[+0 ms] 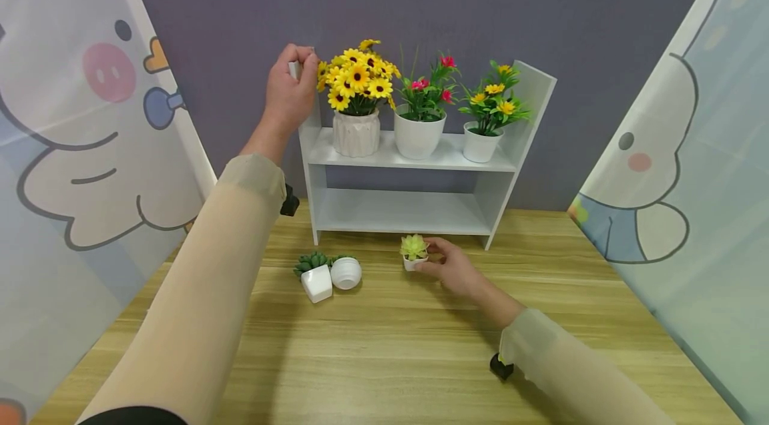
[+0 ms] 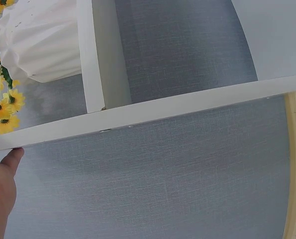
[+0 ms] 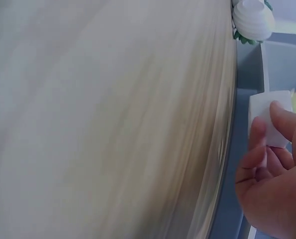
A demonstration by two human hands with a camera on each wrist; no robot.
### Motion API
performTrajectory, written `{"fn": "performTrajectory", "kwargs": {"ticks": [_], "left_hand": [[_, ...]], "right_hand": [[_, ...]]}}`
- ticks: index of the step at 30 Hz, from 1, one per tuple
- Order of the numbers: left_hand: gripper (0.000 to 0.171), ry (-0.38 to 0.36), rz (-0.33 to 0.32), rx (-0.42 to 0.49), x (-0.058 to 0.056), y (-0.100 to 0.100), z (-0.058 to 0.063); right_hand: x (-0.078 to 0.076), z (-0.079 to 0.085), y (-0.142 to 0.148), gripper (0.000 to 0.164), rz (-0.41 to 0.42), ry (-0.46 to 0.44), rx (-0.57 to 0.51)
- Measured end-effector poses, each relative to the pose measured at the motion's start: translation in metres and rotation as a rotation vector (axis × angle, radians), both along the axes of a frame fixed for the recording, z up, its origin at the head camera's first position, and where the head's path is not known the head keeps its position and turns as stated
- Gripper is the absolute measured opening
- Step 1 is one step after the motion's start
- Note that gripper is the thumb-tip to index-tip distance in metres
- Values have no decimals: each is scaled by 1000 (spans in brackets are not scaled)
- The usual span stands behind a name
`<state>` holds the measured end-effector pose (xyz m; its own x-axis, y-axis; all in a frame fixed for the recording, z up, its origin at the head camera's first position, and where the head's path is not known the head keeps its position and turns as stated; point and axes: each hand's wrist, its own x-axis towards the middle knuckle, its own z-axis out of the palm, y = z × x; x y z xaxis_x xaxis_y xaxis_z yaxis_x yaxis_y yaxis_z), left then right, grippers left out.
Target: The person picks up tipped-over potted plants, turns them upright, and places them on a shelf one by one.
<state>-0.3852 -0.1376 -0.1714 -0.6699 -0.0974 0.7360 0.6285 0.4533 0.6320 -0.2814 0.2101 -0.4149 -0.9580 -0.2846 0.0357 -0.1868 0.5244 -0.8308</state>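
Observation:
At the upper left of the shelf, my left hand (image 1: 292, 88) grips the top of the left side panel; in the left wrist view its thumb (image 2: 12, 158) lies against the panel edge. The white shelf (image 1: 414, 211) has two tiers. My right hand (image 1: 453, 268) pinches a small potted succulent (image 1: 414, 248) with pale green leaves, in front of the shelf's lower tier. In the right wrist view, thumb and fingers are on its white pot (image 3: 269, 114).
Two small potted plants lie tipped on the table (image 1: 360, 358): one square pot (image 1: 317, 283), one round pot (image 1: 346, 273). On the upper tier stand yellow daisies (image 1: 356, 135), a red-flowered plant (image 1: 419, 135) and a yellow-flowered plant (image 1: 480, 143). Printed cloths hang at both sides.

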Motion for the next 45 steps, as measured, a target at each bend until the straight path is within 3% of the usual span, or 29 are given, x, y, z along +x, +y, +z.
{"fn": "performTrajectory", "kwargs": {"ticks": [8,15,23,35,45], "left_hand": [[18,-6,-12,14,0,1,0],[18,-12,-1,6,1,1,0],[19,-8,-6,6,2,1,-1],[19,-11,-6,9,2,1,0],[19,-11,-14,17,2,2,1]], "right_hand": [[-4,4,20,68,-66,-19,-170],[-10,14,38,68,-136,34,-210],[-17,20,59,71,-202,24,-211],[-29,16,81,76,-234,31,-198],[-28,12,81,77,-244,15,-306]]}}
